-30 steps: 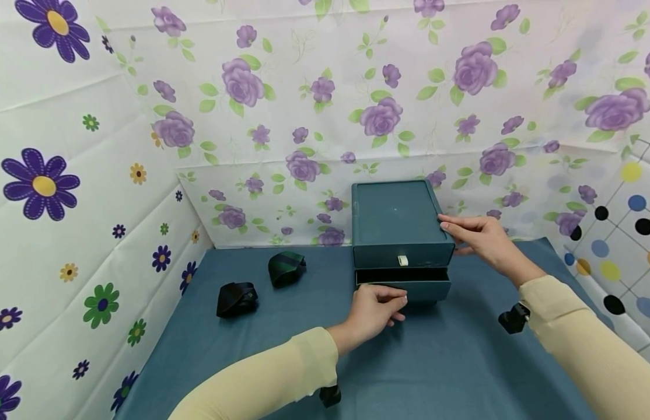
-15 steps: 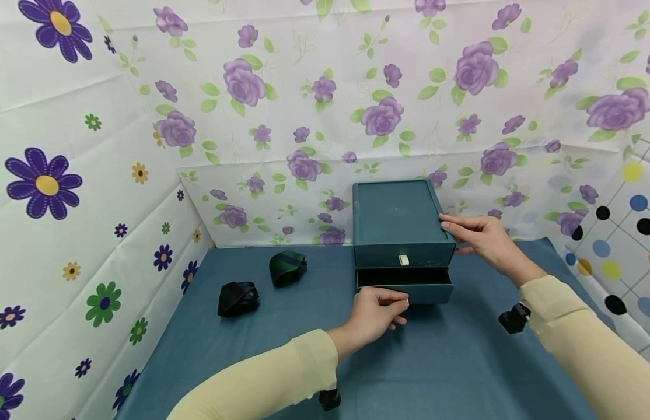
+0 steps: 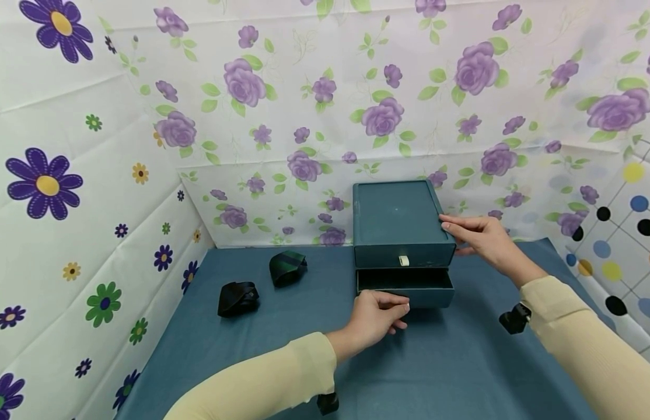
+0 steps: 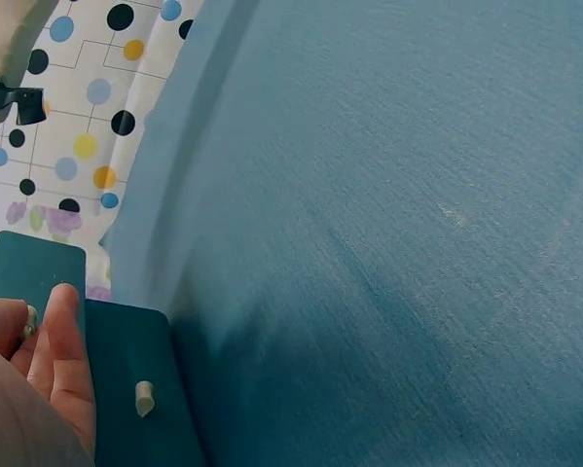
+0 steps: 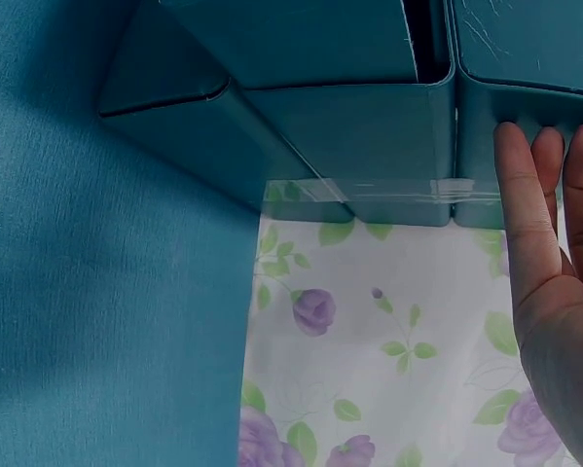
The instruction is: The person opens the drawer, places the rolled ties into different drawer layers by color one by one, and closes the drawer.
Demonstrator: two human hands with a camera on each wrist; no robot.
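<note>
The middle drawer (image 3: 432,297) is sitting partway out, just beyond your left hand (image 3: 372,319), whose thumb and fingers are pinching its pale pull tab (image 4: 30,321) at the centre of the front. Your right hand (image 3: 482,236) is resting against the right side of the top tier, fingers lying nearly straight. The drawer is showing a dark interior; you cannot tell what it is holding. Above it, the top drawer (image 3: 374,255) is staying flush; below, the bottom drawer (image 4: 140,341) is showing its own pale tab. All three are belonging to the teal drawer unit (image 3: 395,210), which is standing at the back edge of the bench (image 3: 435,361), right of its middle. Toward the bench's back left corner, a dark green striped bundle (image 3: 287,269) is lying near a black bundle (image 3: 238,299), the black one nearer the left edge.
</note>
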